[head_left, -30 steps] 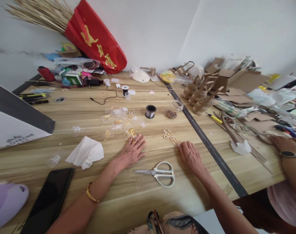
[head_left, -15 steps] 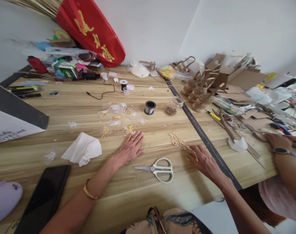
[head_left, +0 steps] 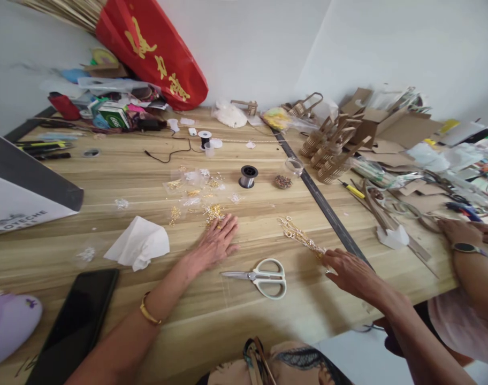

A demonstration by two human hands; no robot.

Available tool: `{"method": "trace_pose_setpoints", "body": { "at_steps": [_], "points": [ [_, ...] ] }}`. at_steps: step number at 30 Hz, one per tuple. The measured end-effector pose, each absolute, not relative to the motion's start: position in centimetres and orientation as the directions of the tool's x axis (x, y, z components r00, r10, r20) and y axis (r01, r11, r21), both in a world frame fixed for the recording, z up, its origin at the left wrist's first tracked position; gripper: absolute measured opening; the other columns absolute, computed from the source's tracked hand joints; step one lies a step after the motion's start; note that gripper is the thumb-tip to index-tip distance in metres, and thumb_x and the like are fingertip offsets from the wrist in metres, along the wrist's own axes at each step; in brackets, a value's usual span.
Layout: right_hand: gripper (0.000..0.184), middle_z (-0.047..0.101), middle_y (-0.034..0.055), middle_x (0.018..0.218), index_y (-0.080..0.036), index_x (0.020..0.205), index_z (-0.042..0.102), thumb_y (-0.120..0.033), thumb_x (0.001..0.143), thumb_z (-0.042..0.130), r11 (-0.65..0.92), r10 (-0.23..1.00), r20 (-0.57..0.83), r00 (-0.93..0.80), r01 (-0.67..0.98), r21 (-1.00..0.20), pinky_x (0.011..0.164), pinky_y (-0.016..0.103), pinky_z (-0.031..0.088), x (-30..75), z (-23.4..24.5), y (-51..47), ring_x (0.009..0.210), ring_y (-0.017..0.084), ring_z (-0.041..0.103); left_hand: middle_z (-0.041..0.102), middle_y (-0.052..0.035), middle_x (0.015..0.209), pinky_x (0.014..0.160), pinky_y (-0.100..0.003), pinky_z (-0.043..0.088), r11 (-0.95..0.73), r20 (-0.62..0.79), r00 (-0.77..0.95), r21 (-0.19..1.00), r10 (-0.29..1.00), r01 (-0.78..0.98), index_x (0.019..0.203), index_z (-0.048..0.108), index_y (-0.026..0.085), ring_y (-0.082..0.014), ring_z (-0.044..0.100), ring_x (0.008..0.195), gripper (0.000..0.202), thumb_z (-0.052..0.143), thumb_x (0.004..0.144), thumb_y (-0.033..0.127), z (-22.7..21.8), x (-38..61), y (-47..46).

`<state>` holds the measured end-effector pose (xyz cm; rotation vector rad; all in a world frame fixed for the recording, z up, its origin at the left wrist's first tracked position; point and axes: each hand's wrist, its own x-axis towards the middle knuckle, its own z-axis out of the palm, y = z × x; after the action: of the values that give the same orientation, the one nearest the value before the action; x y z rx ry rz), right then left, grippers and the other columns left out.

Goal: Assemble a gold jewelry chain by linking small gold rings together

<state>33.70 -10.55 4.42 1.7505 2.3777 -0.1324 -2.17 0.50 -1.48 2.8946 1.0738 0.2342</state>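
The wood-grained bench carries scissors; left of them lie a black phone and crumpled white tissue, beyond them a wire spool, to their right gold-coloured strands.

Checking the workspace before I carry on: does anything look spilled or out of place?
Possibly the tiny gold pieces: they lie in a loose heap by the left hand, with no container visible around them, though that could be deliberate.

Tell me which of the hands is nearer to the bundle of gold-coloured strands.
Right: the right hand is at the near end of the gold-coloured strands; the left hand is apart, to their left.
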Motion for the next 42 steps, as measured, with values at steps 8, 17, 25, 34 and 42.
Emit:
{"method": "trace_pose_setpoints", "body": {
  "at_steps": [8,17,25,34,42],
  "points": [
    [0.058,0.038,0.0163,0.143,-0.014,0.143,0.029,-0.041,0.092,0.041,0.446,0.894,0.072,-0.442,0.864,-0.235,0.106,0.044,0.038,25.6,3.1,-6.2,0.134,0.027,0.034,0.020,-0.0103,0.153,0.115,-0.046,0.017,-0.722,0.138,0.709,0.090,0.691,0.686,0.144,0.027,0.013,-0.0245,0.010,0.143,0.059,0.028,0.094,0.043,-0.8,-2.5,0.5],
    [0.077,0.007,0.0220,0.152,-0.008,0.148,0.005,-0.056,0.092,0.029,0.450,0.891,0.080,-0.447,0.850,-0.273,0.112,0.052,0.019,21.1,-1.5,-4.1,0.142,0.030,0.002,0.014,-0.0266,0.150,0.112,-0.053,0.019,-0.508,0.188,0.479,0.157,0.857,0.847,0.143,0.016,0.000,-0.0341,0.009,0.141,0.083,0.033,0.087,0.059,-2.5,-3.6,1.7],
    [0.082,0.011,0.0226,0.152,-0.002,0.146,0.013,-0.061,0.090,0.027,0.667,0.731,0.058,-0.680,0.695,-0.268,0.114,0.048,0.016,17.1,-0.8,-1.0,0.142,0.028,0.004,0.018,-0.0248,0.150,0.113,-0.047,0.021,-0.553,0.192,0.523,0.175,0.831,0.815,0.143,0.018,0.001,-0.0294,0.010,0.142,0.074,0.029,0.091,0.052,-2.8,-3.3,2.0],
    [0.092,0.009,0.0230,0.152,-0.004,0.147,0.007,-0.068,0.085,0.032,0.696,0.712,0.100,-0.695,0.677,-0.241,0.113,0.051,0.017,16.9,-1.1,1.5,0.142,0.031,0.004,0.018,-0.0246,0.150,0.112,-0.050,0.020,-0.529,0.178,0.504,0.145,0.845,0.836,0.143,0.017,0.001,-0.0307,0.010,0.142,0.078,0.029,0.089,0.056,-2.5,-4.4,3.4],
    [0.110,0.012,0.0271,0.150,0.002,0.145,0.009,-0.078,0.074,0.034,0.731,0.676,0.158,-0.719,0.630,-0.260,0.113,0.052,0.015,14.2,-1.8,4.9,0.142,0.033,0.005,0.023,-0.0203,0.150,0.114,-0.044,0.019,-0.564,0.146,0.544,0.188,0.826,0.804,0.143,0.022,0.002,-0.0260,0.014,0.142,0.067,0.024,0.094,0.047,-2.5,-4.5,4.5]
  ]
}}
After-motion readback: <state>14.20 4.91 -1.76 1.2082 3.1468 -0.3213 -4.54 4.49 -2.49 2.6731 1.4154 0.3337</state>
